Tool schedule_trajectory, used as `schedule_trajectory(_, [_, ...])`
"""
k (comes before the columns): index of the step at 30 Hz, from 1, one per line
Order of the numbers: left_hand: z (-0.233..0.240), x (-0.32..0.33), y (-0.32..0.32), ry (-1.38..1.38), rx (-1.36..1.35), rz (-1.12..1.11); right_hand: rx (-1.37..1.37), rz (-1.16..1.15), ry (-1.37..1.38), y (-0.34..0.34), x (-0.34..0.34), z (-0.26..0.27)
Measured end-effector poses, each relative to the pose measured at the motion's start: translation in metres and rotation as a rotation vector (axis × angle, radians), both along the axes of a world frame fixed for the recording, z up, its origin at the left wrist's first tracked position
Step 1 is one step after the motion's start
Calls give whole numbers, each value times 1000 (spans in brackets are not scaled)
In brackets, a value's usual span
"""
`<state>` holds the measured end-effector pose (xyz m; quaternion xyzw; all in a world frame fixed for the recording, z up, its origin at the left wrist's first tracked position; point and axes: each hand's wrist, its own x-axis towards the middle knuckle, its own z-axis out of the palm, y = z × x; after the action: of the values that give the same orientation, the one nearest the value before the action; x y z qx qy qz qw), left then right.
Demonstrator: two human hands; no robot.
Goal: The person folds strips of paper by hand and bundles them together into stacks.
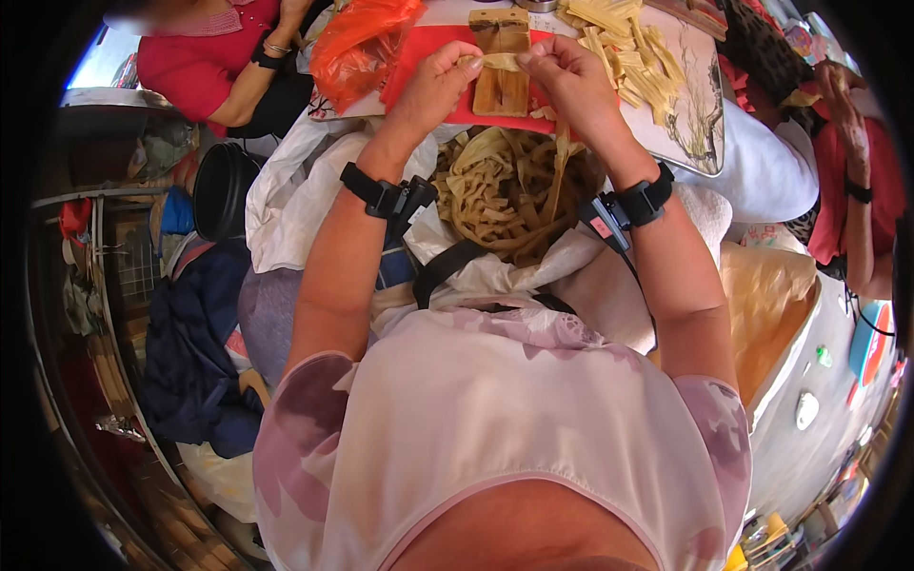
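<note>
Both my hands pinch a pale yellow plant-like strip (502, 62) and stretch it between them over a small wooden block tool (500, 93). My left hand (446, 78) grips its left end between thumb and index finger. At the other end is my right hand (571, 75), thumb and fingertips closed on the strip. The wooden tool lies on a red sheet (428, 61) at the table's near edge. Below it, a white bag (293, 193) on my lap is filled with coiled tan strips (493, 185), and one long strip hangs down into it from beneath my right hand.
An orange-red plastic bag (360, 50) lies left of the wooden tool. Folded pale strips (635, 57) are heaped on the right of the table (703, 121). A person in red (207, 64) sits at the left; another person's hand (846, 118) is raised at the far right.
</note>
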<state>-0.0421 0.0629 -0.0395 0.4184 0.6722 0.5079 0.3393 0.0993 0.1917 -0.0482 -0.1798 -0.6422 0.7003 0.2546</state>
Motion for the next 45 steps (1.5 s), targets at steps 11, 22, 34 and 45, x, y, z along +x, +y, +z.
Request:
schedule_trajectory(11, [7, 29, -26, 994, -41, 136, 305, -73, -174, 20, 3, -4])
schedule_trajectory(22, [-69, 99, 22, 688, -727, -546, -47, 202, -264, 11, 31, 37])
schedule_trajectory(34, [-191, 100, 29, 277, -284, -323, -449, 214, 245, 26, 50, 25])
schedule_trajectory(45, [15, 61, -48, -409, -170, -129, -884, 467, 940, 47, 69, 51])
